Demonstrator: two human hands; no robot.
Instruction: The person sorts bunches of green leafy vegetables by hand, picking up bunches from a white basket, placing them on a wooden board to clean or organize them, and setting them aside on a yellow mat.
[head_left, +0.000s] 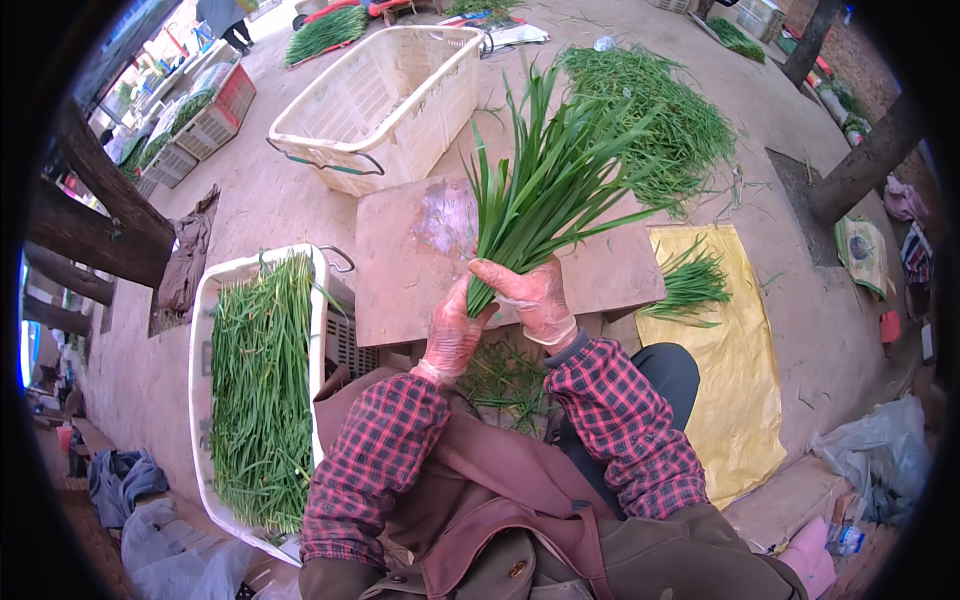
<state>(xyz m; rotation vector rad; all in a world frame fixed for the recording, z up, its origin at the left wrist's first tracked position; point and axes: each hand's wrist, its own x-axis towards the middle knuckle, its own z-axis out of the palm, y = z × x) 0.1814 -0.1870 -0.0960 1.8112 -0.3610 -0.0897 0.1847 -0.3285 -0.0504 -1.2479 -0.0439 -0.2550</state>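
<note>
A bunch of garlic chives [550,190] stands upright in front of me, its long flat leaves fanning out away from me. My left hand [455,330], in a thin clear glove, is closed round the lower end of the bunch. From the other side my right hand [538,300], gloved too, grips the same stalks just above. Below and behind the bunch is a low reddish-brown board [400,250] with a pale wet patch. A smaller pile of garlic chives [695,285] lies right of the board on a yellow sack [735,390].
To my left stands a white crate [203,400] filled with chives. Beyond the board sits a larger white crate [425,125] with wire handles. A loose green heap [655,125] covers the floor at the back right. Wooden posts [880,160] rise at both sides. A person [222,20] stands far left.
</note>
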